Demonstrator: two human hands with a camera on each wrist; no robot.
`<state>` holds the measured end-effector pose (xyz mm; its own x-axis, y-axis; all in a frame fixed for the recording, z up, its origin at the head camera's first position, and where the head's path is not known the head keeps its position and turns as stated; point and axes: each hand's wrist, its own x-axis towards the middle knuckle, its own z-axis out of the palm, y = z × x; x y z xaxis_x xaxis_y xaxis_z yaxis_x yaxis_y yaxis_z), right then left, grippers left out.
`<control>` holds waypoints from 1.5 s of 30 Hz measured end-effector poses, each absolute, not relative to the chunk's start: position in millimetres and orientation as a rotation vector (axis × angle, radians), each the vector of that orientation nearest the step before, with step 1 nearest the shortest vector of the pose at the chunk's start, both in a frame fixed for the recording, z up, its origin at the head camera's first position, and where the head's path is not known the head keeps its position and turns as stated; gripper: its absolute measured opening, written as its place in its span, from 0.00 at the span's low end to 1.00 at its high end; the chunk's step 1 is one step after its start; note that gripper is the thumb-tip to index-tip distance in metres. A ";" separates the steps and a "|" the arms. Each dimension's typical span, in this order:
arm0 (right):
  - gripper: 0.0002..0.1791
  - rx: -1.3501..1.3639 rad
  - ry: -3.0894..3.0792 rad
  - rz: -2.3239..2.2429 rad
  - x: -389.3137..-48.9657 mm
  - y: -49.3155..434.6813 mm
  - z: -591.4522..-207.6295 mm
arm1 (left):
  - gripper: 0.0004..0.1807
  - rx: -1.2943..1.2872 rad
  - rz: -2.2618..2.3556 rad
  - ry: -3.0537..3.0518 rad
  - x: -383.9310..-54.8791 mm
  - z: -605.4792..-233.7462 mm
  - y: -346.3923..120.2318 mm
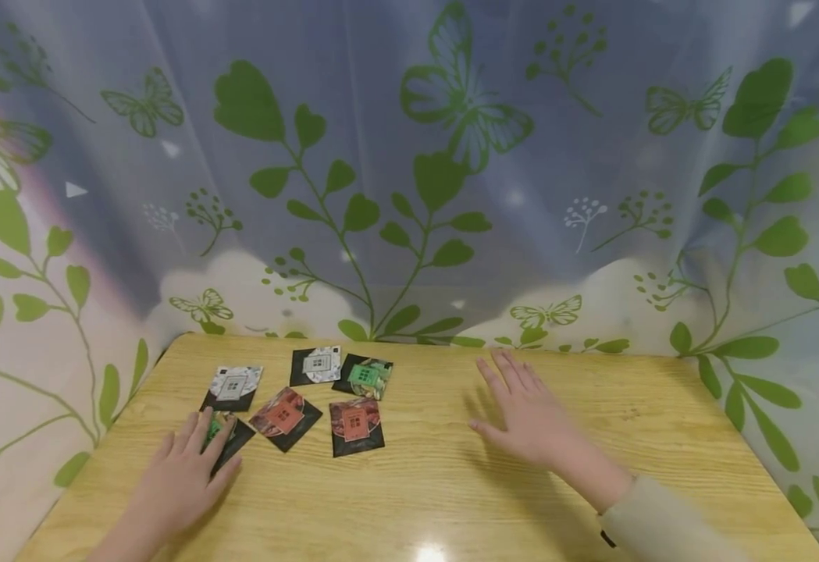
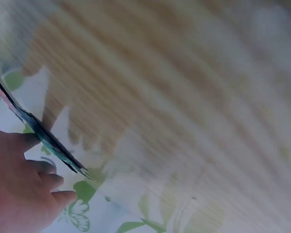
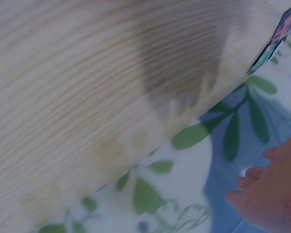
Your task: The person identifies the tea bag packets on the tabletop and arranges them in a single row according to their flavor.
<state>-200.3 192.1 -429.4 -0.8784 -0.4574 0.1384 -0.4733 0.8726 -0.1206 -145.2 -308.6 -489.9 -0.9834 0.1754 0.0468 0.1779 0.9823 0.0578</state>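
Note:
At the left of the table in the head view, my left hand [image 1: 177,476] lies with fingers spread over a flat packet [image 1: 240,439] with a green label, partly covering it. Just behind its fingertips is a packet [image 1: 233,388] with a pale floral top and black base. Two red-labelled packets [image 1: 286,418] lie to its right. Farther back sit a second pale packet [image 1: 316,364] and another green-labelled one [image 1: 364,377], their edges close together. My right hand [image 1: 532,417] is held over the table right of the packets, palm down, fingers extended, holding nothing.
The wooden table [image 1: 437,499] reaches back to a curtain [image 1: 395,257] printed with green leaves and butterflies, which also hangs along both sides. The packets all lie on the table's left half. A bright light reflection shows near the front edge.

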 end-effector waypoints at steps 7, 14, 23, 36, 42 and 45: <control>0.50 0.887 -2.966 0.210 -205.0 140.8 -431.8 | 0.40 -0.352 -0.186 -3.132 -142.0 -492.4 -309.8; 0.51 1.011 -2.973 0.130 -205.0 96.8 -438.5 | 0.41 -0.377 -0.240 -3.134 -142.5 -496.7 -311.2; 0.49 1.222 -2.960 0.047 -206.5 53.8 -454.3 | 0.42 -0.380 -0.227 -3.113 -143.7 -498.5 -312.3; 0.48 1.438 -2.994 -0.036 -204.8 30.2 -468.5 | 0.43 -0.394 -0.176 -3.099 -142.4 -500.0 -312.0; 0.48 1.474 -3.006 -0.011 -202.9 32.8 -476.3 | 0.43 -0.391 -0.165 -3.094 -141.2 -499.7 -311.2; 0.48 1.488 -2.993 0.000 -202.9 36.6 -479.7 | 0.44 -0.388 -0.160 -3.096 -141.4 -500.5 -312.0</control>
